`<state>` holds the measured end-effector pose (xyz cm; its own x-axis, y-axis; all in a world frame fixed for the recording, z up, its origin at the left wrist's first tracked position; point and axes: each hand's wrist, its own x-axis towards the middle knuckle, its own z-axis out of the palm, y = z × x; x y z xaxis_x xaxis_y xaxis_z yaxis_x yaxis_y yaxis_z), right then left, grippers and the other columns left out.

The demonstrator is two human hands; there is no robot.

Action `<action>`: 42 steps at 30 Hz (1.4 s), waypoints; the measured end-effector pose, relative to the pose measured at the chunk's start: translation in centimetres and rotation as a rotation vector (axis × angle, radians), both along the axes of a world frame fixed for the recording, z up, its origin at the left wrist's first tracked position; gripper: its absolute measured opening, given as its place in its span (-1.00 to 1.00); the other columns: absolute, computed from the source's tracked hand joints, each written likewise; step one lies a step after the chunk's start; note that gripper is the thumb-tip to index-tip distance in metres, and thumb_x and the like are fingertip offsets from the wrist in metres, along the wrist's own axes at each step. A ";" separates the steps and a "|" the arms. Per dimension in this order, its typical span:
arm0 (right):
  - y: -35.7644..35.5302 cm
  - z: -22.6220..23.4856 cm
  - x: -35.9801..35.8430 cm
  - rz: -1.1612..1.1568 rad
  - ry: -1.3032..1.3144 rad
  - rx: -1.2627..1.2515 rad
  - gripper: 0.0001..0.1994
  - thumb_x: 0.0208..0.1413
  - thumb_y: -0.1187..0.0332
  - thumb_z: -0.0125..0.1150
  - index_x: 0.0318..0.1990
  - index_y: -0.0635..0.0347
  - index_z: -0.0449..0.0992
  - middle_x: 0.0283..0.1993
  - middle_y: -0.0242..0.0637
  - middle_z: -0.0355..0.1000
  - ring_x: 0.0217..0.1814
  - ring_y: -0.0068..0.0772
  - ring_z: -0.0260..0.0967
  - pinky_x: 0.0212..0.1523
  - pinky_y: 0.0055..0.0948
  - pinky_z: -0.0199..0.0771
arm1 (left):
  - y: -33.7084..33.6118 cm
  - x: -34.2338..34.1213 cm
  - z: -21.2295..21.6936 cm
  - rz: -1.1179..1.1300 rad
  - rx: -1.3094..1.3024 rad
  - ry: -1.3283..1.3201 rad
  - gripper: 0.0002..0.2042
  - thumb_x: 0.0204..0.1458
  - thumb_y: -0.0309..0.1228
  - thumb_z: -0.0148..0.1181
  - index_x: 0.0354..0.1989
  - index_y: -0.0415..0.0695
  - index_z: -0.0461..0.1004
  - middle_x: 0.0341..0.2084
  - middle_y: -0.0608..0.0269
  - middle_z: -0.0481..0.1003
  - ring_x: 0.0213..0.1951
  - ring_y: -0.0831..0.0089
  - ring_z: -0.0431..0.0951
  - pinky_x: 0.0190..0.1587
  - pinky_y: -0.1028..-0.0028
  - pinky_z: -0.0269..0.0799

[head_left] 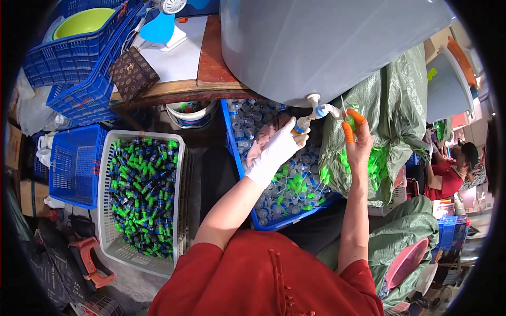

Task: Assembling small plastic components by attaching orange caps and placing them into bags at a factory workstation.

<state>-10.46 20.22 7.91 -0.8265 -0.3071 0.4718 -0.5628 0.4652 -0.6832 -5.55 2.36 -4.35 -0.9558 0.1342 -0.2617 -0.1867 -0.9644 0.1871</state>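
My left hand point(282, 147), in a white glove, is closed round a small clear bottle with a blue band point(302, 125). It is right beside the white plastic tap point(318, 109) at the foot of a large grey tank point(316, 47). Orange finger covers sit on the fingertips of my right hand point(358, 134), which pinches a bright green nozzle cap with a thin white tube point(348, 120) pointing up. Below my hands, a blue crate point(232, 139) holds many similar clear bottles and some loose green caps point(298, 184).
A grey-white basket point(182, 210) full of green-capped bottles stands at left, next to a blue basket point(79, 163). Green woven sacking point(403, 105) hangs at right over more green caps. A wooden table edge point(179, 90) carries a brown patterned purse point(133, 73). Another person point(445, 171) sits far right.
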 end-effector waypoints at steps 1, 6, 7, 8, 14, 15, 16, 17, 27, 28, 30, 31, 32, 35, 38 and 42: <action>-0.1 -0.2 -0.2 0.012 0.009 -0.021 -0.67 0.11 0.50 0.27 0.05 0.23 0.45 -0.08 -0.25 0.55 -0.01 -0.51 0.46 -0.03 -0.49 0.42 | 0.0 -0.2 -0.5 -0.017 0.025 0.034 -0.65 0.24 -0.17 0.05 -0.01 -0.23 0.38 -0.20 0.02 0.49 -0.20 0.32 0.47 -0.14 0.39 0.40; -0.2 -1.1 -0.8 0.054 0.058 -0.135 -0.63 0.12 0.50 0.26 0.07 0.29 0.36 -0.04 -0.21 0.53 0.04 -0.49 0.44 0.01 -0.49 0.40 | -0.1 -0.5 -0.9 -0.051 0.050 0.131 -0.66 0.24 -0.16 0.04 -0.05 -0.21 0.39 -0.20 0.01 0.49 -0.25 0.33 0.46 -0.20 0.41 0.38; 0.0 -1.3 -0.9 0.055 0.056 -0.133 -0.63 0.12 0.50 0.26 0.07 0.29 0.36 -0.04 -0.21 0.53 0.04 -0.49 0.44 0.01 -0.49 0.40 | -0.2 -0.4 -0.7 -0.053 0.036 0.147 -0.67 0.24 -0.16 0.04 -0.06 -0.20 0.39 -0.20 0.00 0.49 -0.27 0.33 0.46 -0.21 0.41 0.38; 0.2 -1.5 -1.0 0.042 0.045 -0.123 -0.64 0.12 0.51 0.26 0.06 0.30 0.34 -0.02 -0.20 0.52 0.04 -0.48 0.44 0.02 -0.49 0.39 | -0.3 -0.3 -0.5 -0.052 0.038 0.145 -0.67 0.24 -0.16 0.04 -0.06 -0.20 0.39 -0.20 0.00 0.49 -0.27 0.33 0.46 -0.21 0.41 0.38; 0.7 -1.5 -1.3 0.030 0.006 -0.092 -0.71 0.13 0.50 0.25 -0.05 0.29 0.32 0.02 -0.15 0.49 0.05 -0.45 0.44 0.03 -0.47 0.39 | -1.1 0.9 1.1 -0.028 0.071 0.238 -0.72 0.27 -0.22 -0.01 -0.02 -0.16 0.38 -0.18 -0.04 0.49 -0.30 0.27 0.49 -0.23 0.35 0.41; 0.6 -1.3 -1.2 0.031 0.005 -0.093 -0.71 0.13 0.50 0.25 -0.05 0.29 0.32 0.02 -0.15 0.49 0.05 -0.45 0.44 0.03 -0.47 0.39 | -1.1 1.1 1.3 -0.020 0.129 0.252 -0.73 0.27 -0.24 -0.02 -0.01 -0.15 0.38 -0.17 -0.06 0.49 -0.31 0.25 0.50 -0.24 0.33 0.42; 0.6 -0.9 -1.1 0.019 0.010 -0.064 -0.71 0.13 0.50 0.25 -0.04 0.28 0.32 0.01 -0.15 0.50 0.05 -0.45 0.44 0.03 -0.47 0.39 | -1.1 1.2 1.5 -0.019 0.129 0.251 -0.73 0.27 -0.24 -0.02 -0.01 -0.15 0.38 -0.17 -0.06 0.49 -0.31 0.25 0.50 -0.24 0.33 0.42; 0.6 -0.5 -1.0 0.007 0.015 -0.036 -0.71 0.13 0.50 0.25 -0.03 0.27 0.33 0.00 -0.14 0.50 0.05 -0.45 0.45 0.02 -0.47 0.39 | -1.1 1.4 1.7 0.007 0.122 0.240 -0.74 0.28 -0.25 -0.03 0.01 -0.14 0.37 -0.16 -0.07 0.49 -0.31 0.23 0.50 -0.23 0.32 0.42; 0.0 1.1 0.3 -0.054 0.026 0.124 -0.71 0.14 0.50 0.23 0.00 0.25 0.36 -0.03 -0.13 0.51 0.00 -0.43 0.47 0.00 -0.44 0.41 | -1.3 0.8 0.1 -0.027 0.161 0.271 -0.73 0.28 -0.28 -0.05 0.07 -0.11 0.35 -0.14 -0.08 0.48 -0.30 0.17 0.53 -0.20 0.27 0.46; 0.1 1.5 0.5 -0.040 0.076 0.055 -0.72 0.15 0.50 0.21 0.00 0.26 0.36 -0.05 -0.17 0.51 -0.04 -0.45 0.46 -0.02 -0.46 0.40 | -1.2 0.8 0.4 -0.030 0.163 0.271 -0.73 0.28 -0.28 -0.05 0.07 -0.11 0.35 -0.14 -0.08 0.48 -0.30 0.17 0.53 -0.20 0.27 0.46; -0.2 2.3 1.0 -0.007 0.176 -0.086 -0.74 0.17 0.50 0.19 0.00 0.28 0.38 -0.10 -0.24 0.50 -0.12 -0.48 0.44 -0.07 -0.52 0.38 | -1.3 1.0 1.6 0.017 0.006 0.187 -0.74 0.28 -0.29 -0.04 0.06 -0.11 0.35 -0.14 -0.07 0.48 -0.30 0.18 0.53 -0.22 0.29 0.47; -0.1 2.2 1.0 -0.008 0.175 -0.085 -0.74 0.17 0.50 0.19 0.00 0.28 0.38 -0.10 -0.24 0.50 -0.12 -0.48 0.44 -0.07 -0.52 0.38 | -1.2 1.1 1.9 0.039 -0.073 0.145 -0.74 0.28 -0.29 -0.04 0.05 -0.11 0.36 -0.14 -0.07 0.48 -0.30 0.19 0.53 -0.23 0.31 0.47; -0.1 2.1 1.0 -0.007 0.107 0.002 -0.73 0.16 0.50 0.20 0.00 0.27 0.39 -0.08 -0.21 0.51 -0.08 -0.45 0.45 -0.04 -0.49 0.39 | -1.2 1.1 1.8 0.037 -0.072 0.144 -0.74 0.28 -0.29 -0.04 0.05 -0.11 0.36 -0.14 -0.07 0.48 -0.30 0.19 0.53 -0.23 0.31 0.47; 0.0 2.0 1.1 -0.002 -0.028 0.175 -0.70 0.12 0.50 0.24 0.00 0.24 0.39 -0.04 -0.15 0.52 0.00 -0.38 0.47 0.00 -0.43 0.41 | -1.4 1.0 1.0 0.001 0.058 0.223 -0.76 0.28 -0.30 -0.04 0.02 -0.12 0.38 -0.14 -0.05 0.49 -0.31 0.22 0.54 -0.29 0.34 0.48; 0.6 1.9 2.6 -0.029 0.173 0.080 -0.71 0.05 0.52 0.29 -0.05 0.24 0.43 -0.10 -0.18 0.52 -0.09 -0.29 0.49 -0.09 -0.40 0.42 | -1.5 1.0 -0.2 0.067 -0.111 0.127 -0.76 0.27 -0.31 -0.01 0.00 -0.16 0.38 -0.16 -0.06 0.50 -0.32 0.23 0.56 -0.31 0.39 0.49; 1.2 -1.1 4.4 0.112 0.069 0.368 -0.71 -0.02 0.52 0.33 -0.10 0.23 0.47 -0.21 -0.15 0.48 -0.21 -0.16 0.45 -0.19 -0.33 0.41 | -1.1 1.7 -2.0 0.026 -0.207 0.051 -0.72 0.25 -0.29 0.03 0.00 -0.22 0.38 -0.23 -0.03 0.51 -0.37 0.28 0.57 -0.37 0.48 0.49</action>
<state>-6.01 21.42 6.78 -0.7487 -0.5525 0.3663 -0.6626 0.6053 -0.4411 -3.88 1.23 -6.36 -0.9708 0.0576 -0.2328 -0.1475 -0.9088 0.3904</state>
